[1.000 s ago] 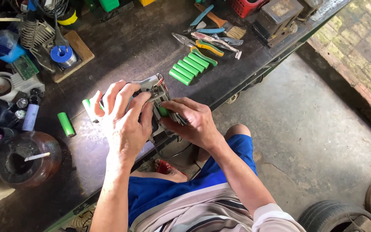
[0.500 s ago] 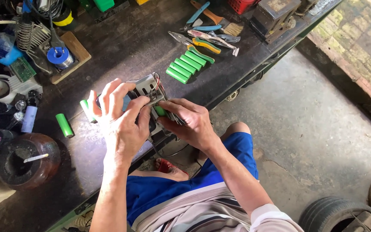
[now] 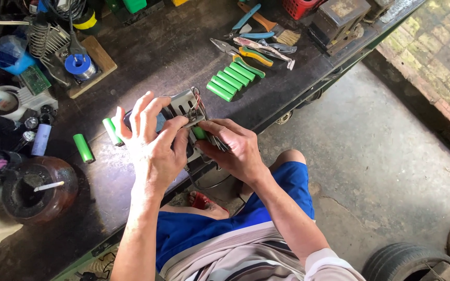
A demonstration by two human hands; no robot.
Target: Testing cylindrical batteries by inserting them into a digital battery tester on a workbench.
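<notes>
I hold the grey holder over the bench edge. My left hand clamps around it, fingers spread on top. My right hand pinches a green cell at its underside; I judge seating needs a careful push. Further away, six cells lie beside pliers.

A small repair workshop, by the look of the dark, scuffed workbench crowded with tools: pliers, a brush, a solder spool beside a coiled iron stand, a circuit board and a row of green cells. Bare concrete floor below, brick paving beyond, old tyres at the edge.
</notes>
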